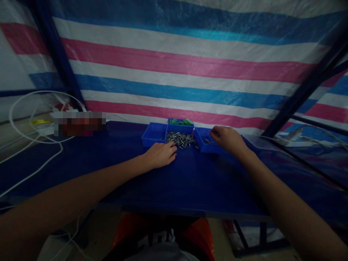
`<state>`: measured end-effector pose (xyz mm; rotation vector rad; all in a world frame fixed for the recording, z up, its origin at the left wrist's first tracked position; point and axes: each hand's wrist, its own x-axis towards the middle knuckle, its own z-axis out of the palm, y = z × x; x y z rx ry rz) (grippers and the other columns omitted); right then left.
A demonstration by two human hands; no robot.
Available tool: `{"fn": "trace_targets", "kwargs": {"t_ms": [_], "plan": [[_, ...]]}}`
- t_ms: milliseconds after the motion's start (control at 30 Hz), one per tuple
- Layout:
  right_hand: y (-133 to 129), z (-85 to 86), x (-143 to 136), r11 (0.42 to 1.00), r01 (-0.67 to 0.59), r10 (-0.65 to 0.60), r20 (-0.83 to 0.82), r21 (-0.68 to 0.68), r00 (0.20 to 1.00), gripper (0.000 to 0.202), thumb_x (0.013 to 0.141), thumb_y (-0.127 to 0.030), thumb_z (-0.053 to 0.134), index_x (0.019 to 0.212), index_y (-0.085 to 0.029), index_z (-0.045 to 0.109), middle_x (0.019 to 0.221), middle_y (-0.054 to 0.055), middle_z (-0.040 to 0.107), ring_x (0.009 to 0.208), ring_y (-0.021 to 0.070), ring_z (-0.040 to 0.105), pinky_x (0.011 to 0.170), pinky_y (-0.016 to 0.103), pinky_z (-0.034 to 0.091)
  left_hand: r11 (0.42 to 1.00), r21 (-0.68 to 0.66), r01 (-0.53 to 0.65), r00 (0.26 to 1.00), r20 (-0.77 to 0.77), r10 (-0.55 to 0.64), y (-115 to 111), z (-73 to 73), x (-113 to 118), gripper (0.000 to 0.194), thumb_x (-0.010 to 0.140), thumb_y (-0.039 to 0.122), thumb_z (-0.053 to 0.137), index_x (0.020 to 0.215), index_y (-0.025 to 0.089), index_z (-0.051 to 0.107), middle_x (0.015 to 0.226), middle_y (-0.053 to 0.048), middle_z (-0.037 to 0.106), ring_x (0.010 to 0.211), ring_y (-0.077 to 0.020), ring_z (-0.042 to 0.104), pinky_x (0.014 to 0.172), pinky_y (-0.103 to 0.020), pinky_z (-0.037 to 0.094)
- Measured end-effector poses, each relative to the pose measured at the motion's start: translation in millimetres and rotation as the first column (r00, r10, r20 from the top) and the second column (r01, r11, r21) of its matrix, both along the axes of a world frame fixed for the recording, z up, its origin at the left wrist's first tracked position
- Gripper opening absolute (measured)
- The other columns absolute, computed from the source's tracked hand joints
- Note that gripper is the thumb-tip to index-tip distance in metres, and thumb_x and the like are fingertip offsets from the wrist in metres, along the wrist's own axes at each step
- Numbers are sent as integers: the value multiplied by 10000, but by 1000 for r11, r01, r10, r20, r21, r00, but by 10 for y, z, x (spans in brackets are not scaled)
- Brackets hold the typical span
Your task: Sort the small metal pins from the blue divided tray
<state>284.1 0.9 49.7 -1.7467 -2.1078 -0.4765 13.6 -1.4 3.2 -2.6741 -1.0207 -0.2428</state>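
A loose pile of small, shiny metal pins (181, 140) lies on the blue table between two blue plastic bins. My left hand (160, 155) rests at the pile's near left edge, palm down, with thumb and fingers apart. Over the right blue bin (202, 145) is my right hand (227, 138), its fingertips pinched together. Whatever is between those fingertips is too small and dark to make out. A few of the metal pins (208, 141) lie inside that bin. The left blue bin (154, 132) stands just behind my left hand.
Behind the pile stands a blue bin (181, 127) with green pieces in it. White cables (51, 159) loop over the table's left side, near a blurred-out patch. A striped plastic sheet (174, 69) hangs behind, between blue metal posts (295, 88). A clear plastic bag (261, 142) lies at right.
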Motion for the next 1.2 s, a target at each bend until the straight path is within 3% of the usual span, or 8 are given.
{"fn": "trace_targets", "kwargs": {"t_ms": [67,133,233,367,500,767,1200], "plan": [[24,-50,1,999,-9,10,32,-46,999,252,835,-289,439,871,-151,646,829,120,662,715,222,589,626,322,389,1000,-2,-23,1000,-17,23,-5,-2,-1,264,897,326,379,971,172,581,1002,-63,573,751,-168,604,584,-260,447],[1,-89,-81,990,-130,131,9,-56,991,253,848,-277,436,930,-144,635,899,120,655,773,217,590,678,323,405,999,-8,-31,999,-25,31,-6,-4,0,272,898,326,373,954,169,589,987,-63,583,743,-172,606,581,-264,447],[-104,-131,-301,925,-368,363,-68,-90,929,248,876,-264,421,968,-150,621,906,96,641,803,188,582,728,306,417,999,-6,-35,999,-15,35,-7,-11,5,281,898,325,366,960,165,589,973,-66,591,748,-178,610,579,-267,446],[-236,-229,-542,846,-481,478,-73,-229,875,253,871,-266,464,1053,-155,599,972,107,620,865,199,583,785,324,428,998,17,-65,998,3,65,-25,-17,11,284,892,328,367,977,159,578,983,-76,592,729,-182,611,565,-270,444],[-243,-344,-573,805,-486,488,-86,-340,869,324,874,-281,473,1159,-150,555,1120,128,575,976,214,574,855,337,423,996,12,-91,996,2,91,-44,-21,13,283,891,322,366,940,151,585,949,-81,607,731,-195,616,584,-284,451],[-202,-366,-531,792,-455,472,-64,-407,879,352,885,-322,451,1174,-153,560,1137,126,591,989,224,580,867,344,429,988,34,-149,989,5,149,-47,-55,14,307,894,334,354,941,141,589,936,-90,624,725,-200,623,595,-288,451],[-210,-352,-518,771,-483,498,-79,-416,863,339,884,-321,456,1166,-168,563,1109,112,603,958,208,591,852,331,433,1000,9,2,999,-35,-2,-95,45,24,274,896,302,360,904,151,589,938,-75,612,769,-196,620,567,-272,449]]}}
